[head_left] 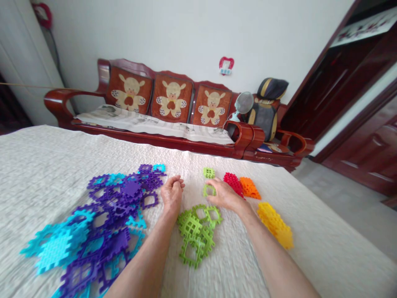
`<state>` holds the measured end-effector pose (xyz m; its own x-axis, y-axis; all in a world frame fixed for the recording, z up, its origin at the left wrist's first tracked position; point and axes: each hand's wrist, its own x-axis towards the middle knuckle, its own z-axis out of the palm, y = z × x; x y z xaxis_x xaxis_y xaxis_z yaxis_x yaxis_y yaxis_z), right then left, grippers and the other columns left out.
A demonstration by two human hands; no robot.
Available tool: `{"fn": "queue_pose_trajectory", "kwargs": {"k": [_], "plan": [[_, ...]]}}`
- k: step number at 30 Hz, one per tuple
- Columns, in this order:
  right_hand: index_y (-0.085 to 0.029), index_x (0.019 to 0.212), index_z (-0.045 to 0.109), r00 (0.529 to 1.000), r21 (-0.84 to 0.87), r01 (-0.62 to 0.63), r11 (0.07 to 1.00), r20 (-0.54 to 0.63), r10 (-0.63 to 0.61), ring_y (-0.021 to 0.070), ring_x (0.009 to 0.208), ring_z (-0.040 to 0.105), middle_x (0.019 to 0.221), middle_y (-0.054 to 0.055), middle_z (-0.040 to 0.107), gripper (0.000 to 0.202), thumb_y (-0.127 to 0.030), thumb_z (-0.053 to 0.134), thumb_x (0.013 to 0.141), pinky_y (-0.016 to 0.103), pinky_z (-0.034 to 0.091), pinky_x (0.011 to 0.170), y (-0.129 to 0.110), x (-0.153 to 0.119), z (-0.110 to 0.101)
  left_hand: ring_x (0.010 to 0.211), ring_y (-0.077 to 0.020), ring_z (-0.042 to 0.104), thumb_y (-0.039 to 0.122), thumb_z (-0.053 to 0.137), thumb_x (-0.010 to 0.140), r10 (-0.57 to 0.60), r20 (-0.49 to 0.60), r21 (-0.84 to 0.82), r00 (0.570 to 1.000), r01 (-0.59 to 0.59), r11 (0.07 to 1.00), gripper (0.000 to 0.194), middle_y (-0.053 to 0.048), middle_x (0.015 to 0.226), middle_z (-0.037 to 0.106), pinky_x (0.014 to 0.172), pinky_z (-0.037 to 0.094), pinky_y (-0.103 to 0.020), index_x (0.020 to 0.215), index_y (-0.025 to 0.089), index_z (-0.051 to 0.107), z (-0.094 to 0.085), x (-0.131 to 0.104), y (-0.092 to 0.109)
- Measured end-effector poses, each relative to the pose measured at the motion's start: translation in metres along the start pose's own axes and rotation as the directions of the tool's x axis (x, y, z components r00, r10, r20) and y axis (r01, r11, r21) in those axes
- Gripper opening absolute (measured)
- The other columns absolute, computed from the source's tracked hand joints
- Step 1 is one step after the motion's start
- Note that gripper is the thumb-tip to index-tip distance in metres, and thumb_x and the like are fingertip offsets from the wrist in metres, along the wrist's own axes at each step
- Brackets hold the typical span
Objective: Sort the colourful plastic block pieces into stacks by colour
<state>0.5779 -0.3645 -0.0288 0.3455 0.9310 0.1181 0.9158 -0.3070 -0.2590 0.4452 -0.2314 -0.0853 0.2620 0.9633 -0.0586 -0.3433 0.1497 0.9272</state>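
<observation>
My right hand [223,194] has its thumb and fingers around the edge of a light green frame piece [209,190] on the table. My left hand [173,193] is curled just above the table, beside a purple frame piece [150,200]; whatever its fingers may hold is hidden. Between my forearms lies a loose pile of green pieces [198,234]. Another green piece [209,172] rests beyond my right hand. Red pieces [233,184] lie just past that hand, partly covered by it.
Purple pieces [132,188] and cyan pieces [56,248] spread in a large heap at the left. Orange pieces [249,188] and a stack of yellow pieces [275,225] lie at the right. Beyond the cloth-covered table [77,149] stands a wooden sofa [58,103].
</observation>
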Motion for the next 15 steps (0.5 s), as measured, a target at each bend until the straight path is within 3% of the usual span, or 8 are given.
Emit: {"fn": "queue_pose_trajectory", "kwargs": {"k": [3, 5, 15], "plan": [[-0.018, 0.125, 0.053, 0.975, -0.068, 0.017, 0.998, -0.220, -0.032, 0.0227, 0.112, 0.054, 0.122, 0.011, 0.056, 0.051, -0.017, 0.062, 0.075, 0.034, 0.042, 0.096, 0.004, 0.010, 0.002, 0.060, -0.0122, 0.062, 0.029, 0.056, 0.062, -0.001, 0.006, 0.000, 1.000, 0.001, 1.000, 0.033, -0.004, 0.073, 0.068, 0.056, 0.045, -0.022, 0.088, 0.013, 0.068, 0.000, 0.000, 0.001], [-0.020, 0.126, 0.051, 0.956, -0.126, 0.017, 0.992, -0.288, -0.053, 0.0235, 0.114, 0.052, 0.124, 0.010, 0.056, 0.051, -0.016, 0.060, 0.076, 0.036, 0.041, 0.097, 0.007, 0.017, 0.004, 0.059, -0.0122, 0.062, 0.029, 0.055, 0.062, -0.010, 0.005, 0.001, 1.000, 0.010, 1.000, 0.033, -0.004, 0.072, 0.067, 0.056, 0.045, -0.022, 0.088, 0.013, 0.068, 0.000, -0.001, 0.002], [-0.021, 0.130, 0.048, 0.938, -0.223, 0.006, 0.975, -0.338, -0.083, 0.0280, 0.121, 0.046, 0.130, 0.012, 0.056, 0.055, -0.010, 0.055, 0.076, 0.045, 0.033, 0.097, 0.021, 0.024, 0.021, 0.058, -0.0119, 0.061, 0.028, 0.055, 0.061, -0.014, -0.005, 0.005, 1.000, 0.014, 1.000, 0.031, -0.004, 0.071, 0.068, 0.053, 0.043, -0.022, 0.086, 0.014, 0.068, 0.001, -0.001, 0.003]]}}
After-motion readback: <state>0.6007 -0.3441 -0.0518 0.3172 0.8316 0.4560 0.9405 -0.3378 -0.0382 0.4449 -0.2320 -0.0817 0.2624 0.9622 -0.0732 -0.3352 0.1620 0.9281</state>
